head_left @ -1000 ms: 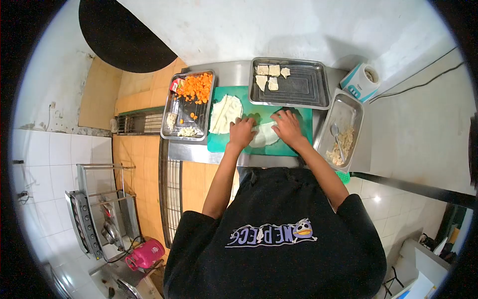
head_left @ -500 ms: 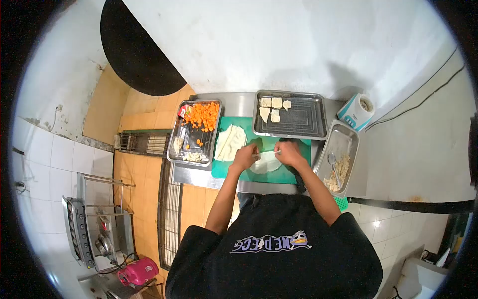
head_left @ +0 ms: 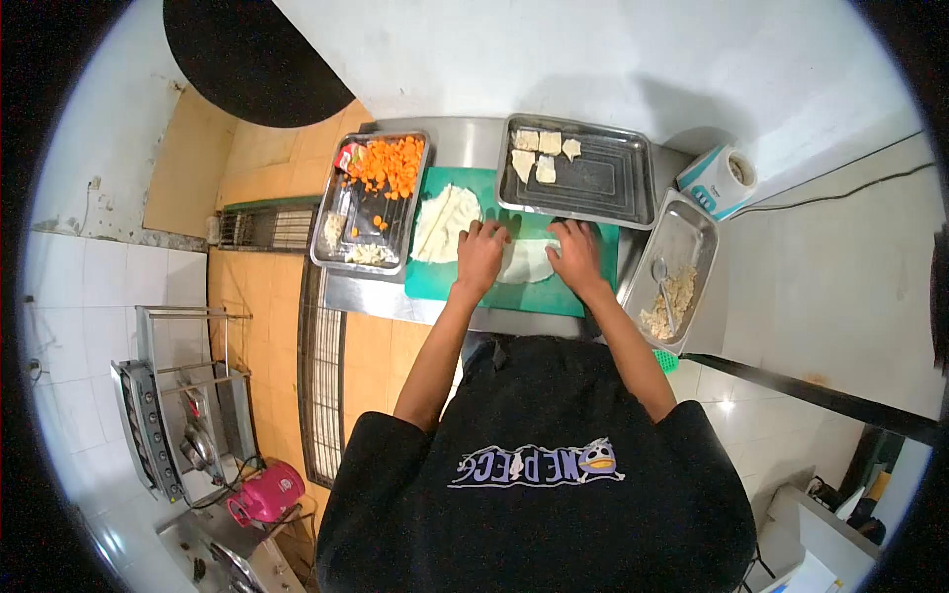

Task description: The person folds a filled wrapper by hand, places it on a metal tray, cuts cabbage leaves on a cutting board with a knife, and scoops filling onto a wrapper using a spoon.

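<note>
Both hands have let go of the small pinches they held half a second ago along the far edge of the pale dough sheet [head_left: 527, 265], and their fingers now lie lower and flatter beside it. The left hand [head_left: 479, 255] has its fingers spread at the sheet's left end, near the larger, folded-looking dough piece [head_left: 445, 225]; the right hand [head_left: 577, 259] is open at the right end, thumb apart from the fingers. Whether the fingertips press on dough or only on the green cutting board [head_left: 554, 299] beneath, I cannot tell. The sheet lies flat on that board, between the hands. It looks thin, light and soft, likely to stretch, cling or tear if pulled from one spot. Best to take it by both ends of one edge, with broad finger pads and even, gentle tension. Beyond is a metal tray [head_left: 603, 173] with small flat pieces [head_left: 526, 140].
</note>
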Demonstrator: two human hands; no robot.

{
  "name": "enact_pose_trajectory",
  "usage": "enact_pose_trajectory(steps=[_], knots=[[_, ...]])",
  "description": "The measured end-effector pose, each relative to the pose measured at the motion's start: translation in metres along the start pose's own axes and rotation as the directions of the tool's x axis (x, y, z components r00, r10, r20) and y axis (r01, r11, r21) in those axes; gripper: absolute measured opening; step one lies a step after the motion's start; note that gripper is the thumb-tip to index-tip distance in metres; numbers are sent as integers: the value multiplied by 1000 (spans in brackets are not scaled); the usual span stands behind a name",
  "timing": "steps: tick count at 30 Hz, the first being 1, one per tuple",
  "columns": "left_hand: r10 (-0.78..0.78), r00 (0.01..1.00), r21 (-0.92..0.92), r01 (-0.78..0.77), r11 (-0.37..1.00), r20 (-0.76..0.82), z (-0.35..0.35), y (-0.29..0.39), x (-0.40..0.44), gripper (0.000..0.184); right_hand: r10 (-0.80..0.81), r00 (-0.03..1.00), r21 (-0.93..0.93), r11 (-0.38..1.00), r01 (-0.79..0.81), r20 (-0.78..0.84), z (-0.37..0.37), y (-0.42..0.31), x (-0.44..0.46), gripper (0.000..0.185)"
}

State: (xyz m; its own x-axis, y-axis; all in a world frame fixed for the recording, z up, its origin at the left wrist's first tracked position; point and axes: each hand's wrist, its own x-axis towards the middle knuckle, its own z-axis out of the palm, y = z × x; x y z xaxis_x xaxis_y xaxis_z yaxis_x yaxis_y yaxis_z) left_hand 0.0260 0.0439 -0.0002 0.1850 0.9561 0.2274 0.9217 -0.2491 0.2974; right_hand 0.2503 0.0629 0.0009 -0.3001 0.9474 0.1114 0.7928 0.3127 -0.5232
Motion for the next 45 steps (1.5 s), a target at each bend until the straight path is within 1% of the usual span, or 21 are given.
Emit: enact_pose_trajectory(steps=[2, 3, 5, 7, 9, 12, 17, 19, 20, 22, 23, 25, 27, 28, 29, 30, 33, 37, 39, 42, 45], knots=[[27, 999, 13, -27, 1000, 31, 4, 1, -5, 20, -122, 980, -175, 980, 94, -155, -2, -5, -5, 41], [50, 997, -43, -47, 998, 62, 11, 1, -8, 19, -142, 976, -177, 978, 112, -164, -1, -4, -7, 39], [76, 993, -102, -67, 993, 94, 23, 3, -13, 19, -161, 979, -143, 979, 143, -122, 1, -5, -11, 38], [61, 998, -80, -62, 995, -7, 30, 10, -21, 21, -176, 981, -107, 980, 167, -80, 4, -5, -16, 37], [59, 998, -63, -60, 996, -25, 31, 15, -27, 23, -270, 963, -32, 963, 269, -18, 9, -7, -26, 36], [53, 997, -31, -55, 998, -55, 28, 23, -31, 27, -288, 956, -72, 954, 292, 54, 10, -8, -40, 34], [50, 997, 31, -48, 998, -66, 36, 29, -34, 38, -259, 965, -13, 966, 260, 35, -3, -6, -41, 32], [168, 983, -39, -171, 984, -71, 34, 35, -34, 53, -231, 973, 5, 973, 231, 5, -10, -2, -46, 31], [176, 982, -37, -179, 983, -74, 34, 37, -36, 53, -199, 980, 12, 980, 199, -13, -14, 1, -51, 30], [255, 964, -88, -249, 965, 70, 34, 42, -39, 66, -163, 986, 18, 986, 164, -38, -23, 6, -62, 29], [276, 948, -33, -275, 961, 158, 37, 41, -40, 73, -138, 989, 39, 989, 140, -55, -31, 7, -69, 27], [273, 947, -41, -270, 962, 166, 42, 40, -44, 75, -109, 991, 61, 992, 114, -78, -45, 7, -80, 25], [273, 945, -55, -267, 962, 180, 45, 41, -43, 77, -55, 986, 68, 996, 66, -157, -56, 9, -93, 21], [270, 945, -7, -274, 962, 183, 46, 42, -45, 78, -45, 987, 69, 996, 56, -155, -62, 9, -99, 21], [268, 946, 43, -279, 959, 181, 46, 43, -45, 79, -15, 977, 58, 998, 28, -211, -67, 11, -103, 19], [271, 945, 43, -283, 958, 181, 47, 43, -47, 79, 11, 964, 48, 999, 2, -267, -70, 13, -106, 18], [270, 943, 63, -287, 956, 195, 45, 43, -43, 80, 50, 941, 83, 996, -23, -334, -73, 22, -109, 17], [253, 941, 18, -263, 965, 225, 36, 46, -42, 82, 20, 942, 137, 990, 28, -336, -71, 24, -105, 16], [247, 941, 5, -255, 967, 231, 33, 50, -43, 83, -83, 960, 117, 986, 118, -267, -69, 22, -101, 16], [183, 956, 52, -199, 979, 228, 25, 58, -48, 82, -166, 964, 146, 969, 198, -206, -63, 19, -96, 16], [107, 967, 103, -134, 986, 230, 22, 64, -58, 80, -200, 970, 137, 966, 219, -138, -59, 22, -96, 17]])
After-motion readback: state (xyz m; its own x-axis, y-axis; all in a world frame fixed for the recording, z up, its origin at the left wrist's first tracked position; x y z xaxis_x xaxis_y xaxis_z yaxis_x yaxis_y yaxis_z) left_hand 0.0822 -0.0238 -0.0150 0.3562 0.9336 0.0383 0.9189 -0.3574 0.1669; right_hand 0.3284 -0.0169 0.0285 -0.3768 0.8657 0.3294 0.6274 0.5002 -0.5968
